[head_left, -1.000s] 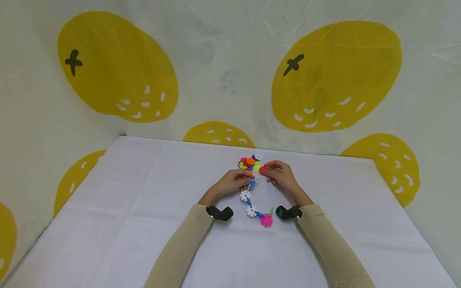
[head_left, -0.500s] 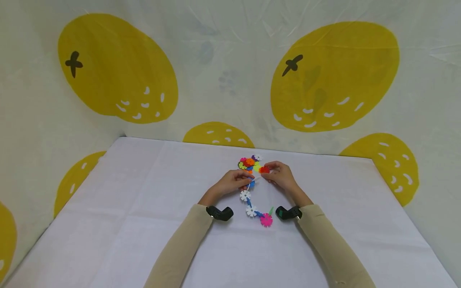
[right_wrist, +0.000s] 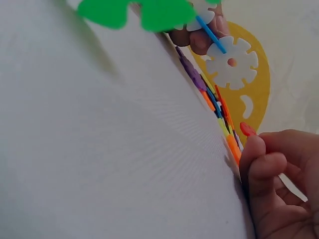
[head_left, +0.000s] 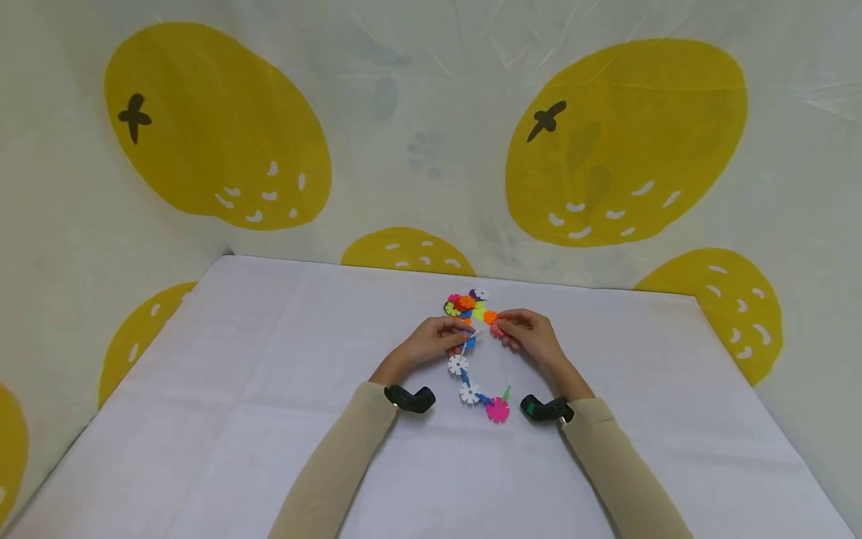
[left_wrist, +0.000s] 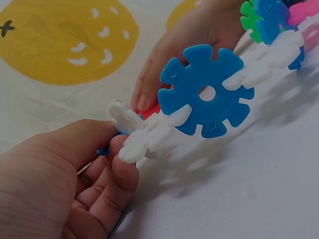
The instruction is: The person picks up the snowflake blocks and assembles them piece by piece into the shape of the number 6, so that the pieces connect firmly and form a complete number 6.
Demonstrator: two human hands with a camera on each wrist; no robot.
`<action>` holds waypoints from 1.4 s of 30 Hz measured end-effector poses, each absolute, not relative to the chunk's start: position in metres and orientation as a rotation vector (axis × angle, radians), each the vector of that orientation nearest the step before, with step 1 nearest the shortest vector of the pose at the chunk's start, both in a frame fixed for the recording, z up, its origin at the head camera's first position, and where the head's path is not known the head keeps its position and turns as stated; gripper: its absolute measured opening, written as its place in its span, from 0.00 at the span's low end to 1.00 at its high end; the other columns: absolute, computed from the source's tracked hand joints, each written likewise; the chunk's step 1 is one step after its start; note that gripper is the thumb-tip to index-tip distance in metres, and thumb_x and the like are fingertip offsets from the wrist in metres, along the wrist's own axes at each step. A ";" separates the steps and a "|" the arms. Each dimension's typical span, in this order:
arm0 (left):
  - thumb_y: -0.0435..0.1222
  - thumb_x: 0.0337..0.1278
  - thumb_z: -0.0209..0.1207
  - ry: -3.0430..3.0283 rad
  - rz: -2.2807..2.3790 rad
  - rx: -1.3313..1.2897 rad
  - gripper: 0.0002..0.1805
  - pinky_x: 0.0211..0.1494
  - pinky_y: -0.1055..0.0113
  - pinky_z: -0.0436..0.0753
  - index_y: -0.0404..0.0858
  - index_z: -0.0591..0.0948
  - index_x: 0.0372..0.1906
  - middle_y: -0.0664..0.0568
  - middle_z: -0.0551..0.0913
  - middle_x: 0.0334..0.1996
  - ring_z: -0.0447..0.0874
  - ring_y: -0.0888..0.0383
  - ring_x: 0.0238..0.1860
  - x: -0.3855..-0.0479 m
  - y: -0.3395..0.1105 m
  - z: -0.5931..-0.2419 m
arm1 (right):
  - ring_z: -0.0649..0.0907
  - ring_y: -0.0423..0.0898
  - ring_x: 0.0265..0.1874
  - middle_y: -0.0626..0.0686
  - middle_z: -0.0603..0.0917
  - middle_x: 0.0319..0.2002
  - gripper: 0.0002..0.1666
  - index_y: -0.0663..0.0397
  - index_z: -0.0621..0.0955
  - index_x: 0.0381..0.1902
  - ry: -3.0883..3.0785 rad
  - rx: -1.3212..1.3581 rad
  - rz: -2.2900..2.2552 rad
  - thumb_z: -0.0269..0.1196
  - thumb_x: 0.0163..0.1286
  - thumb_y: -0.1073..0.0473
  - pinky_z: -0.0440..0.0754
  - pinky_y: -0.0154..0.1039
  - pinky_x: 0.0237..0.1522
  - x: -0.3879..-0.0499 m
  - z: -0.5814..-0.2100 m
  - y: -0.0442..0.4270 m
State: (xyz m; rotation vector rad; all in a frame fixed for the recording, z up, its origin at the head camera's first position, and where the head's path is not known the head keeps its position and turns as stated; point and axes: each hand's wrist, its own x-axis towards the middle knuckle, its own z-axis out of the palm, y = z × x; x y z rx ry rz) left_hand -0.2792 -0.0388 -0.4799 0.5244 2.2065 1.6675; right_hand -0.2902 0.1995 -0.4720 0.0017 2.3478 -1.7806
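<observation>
My left hand (head_left: 434,338) pinches one end of a chain of notched plastic snowflake discs. In the left wrist view, white discs (left_wrist: 149,137) meet its fingertips, and a blue disc (left_wrist: 174,99) is slotted in beyond them. The chain curves toward me through a white disc (head_left: 469,394) to a pink disc (head_left: 497,409) with a green disc (head_left: 506,393) seen edge-on. Between its thumb and fingers my right hand (head_left: 532,337) pinches a red disc (head_left: 497,330), separate from the chain. An orange disc (head_left: 491,317) lies right beside those fingertips.
A small heap of loose discs (head_left: 466,303) in several colours lies just behind the hands, near the far edge of the white-covered table (head_left: 269,337). Behind it hangs a pale cloth (head_left: 417,112) with yellow fruit shapes.
My right hand has drawn slightly toward me with the red disc, off the edge of the heap. The orange disc now shows beside it. My left hand and the chain stay nearly still.
</observation>
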 end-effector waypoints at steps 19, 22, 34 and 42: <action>0.35 0.67 0.59 2.190 1.657 0.582 0.13 0.38 0.73 0.80 0.33 0.82 0.52 0.51 0.83 0.31 0.78 0.62 0.27 -0.279 -0.039 -0.480 | 0.85 0.41 0.27 0.48 0.87 0.33 0.19 0.72 0.75 0.53 2.114 -0.116 -1.954 0.62 0.69 0.64 0.82 0.30 0.34 -0.281 -0.476 0.195; 0.34 0.66 0.59 2.199 1.652 0.595 0.13 0.37 0.73 0.80 0.33 0.82 0.51 0.51 0.83 0.29 0.78 0.62 0.26 -0.278 -0.040 -0.479 | 0.85 0.41 0.27 0.49 0.88 0.32 0.17 0.73 0.77 0.51 2.129 -0.150 -1.944 0.63 0.68 0.65 0.82 0.30 0.34 -0.281 -0.476 0.193; 0.35 0.67 0.58 2.190 1.688 0.521 0.13 0.39 0.73 0.80 0.32 0.82 0.51 0.50 0.84 0.32 0.78 0.61 0.27 -0.276 -0.040 -0.477 | 0.84 0.42 0.30 0.51 0.86 0.38 0.18 0.70 0.78 0.53 2.146 -0.138 -1.893 0.61 0.71 0.63 0.82 0.30 0.39 -0.282 -0.474 0.189; 0.37 0.68 0.58 2.220 1.709 0.498 0.15 0.42 0.74 0.79 0.31 0.81 0.51 0.44 0.85 0.44 0.78 0.63 0.32 -0.276 -0.038 -0.477 | 0.84 0.42 0.29 0.49 0.86 0.36 0.21 0.73 0.76 0.57 2.043 -0.202 -1.947 0.60 0.72 0.62 0.82 0.30 0.39 -0.280 -0.474 0.191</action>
